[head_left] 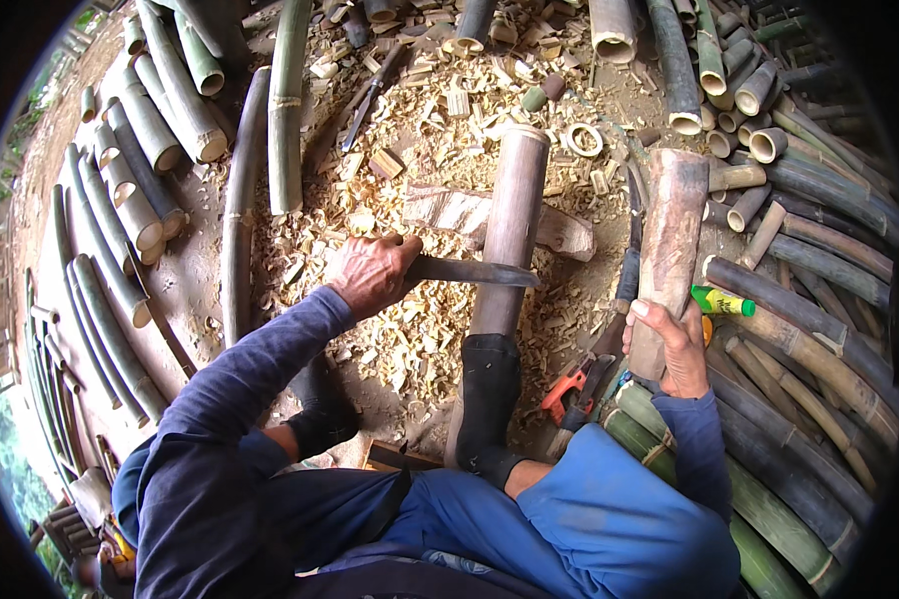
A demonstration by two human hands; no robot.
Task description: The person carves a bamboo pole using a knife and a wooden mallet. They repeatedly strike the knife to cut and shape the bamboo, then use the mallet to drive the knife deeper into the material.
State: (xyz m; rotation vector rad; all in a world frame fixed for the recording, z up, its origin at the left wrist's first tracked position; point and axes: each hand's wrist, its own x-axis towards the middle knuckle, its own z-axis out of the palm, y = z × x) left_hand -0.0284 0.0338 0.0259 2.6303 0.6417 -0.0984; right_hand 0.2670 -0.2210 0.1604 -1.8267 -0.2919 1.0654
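Crosswise over outward-pointing bamboo (515,205), the left hand (373,274) clenched a knife (464,271); the right hand (679,347) gripped a wooden club (673,225).

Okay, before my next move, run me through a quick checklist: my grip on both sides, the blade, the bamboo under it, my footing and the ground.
1. Left hand closed around the knife at its handle end: ok.
2. Right hand gripping the lower end of the wooden block: ok.
3. Blade lying flush on the bamboo tube: cannot tell; it crosses over it, but contact isn't clear from above.
4. Bamboo tube laid across the rough wood piece: ok.
5. Socked right foot pressing firmly: cannot tell; it is over the tube's near part, but pressure doesn't show.
6. Ground free of wood chips: not ok; they're scattered all around.
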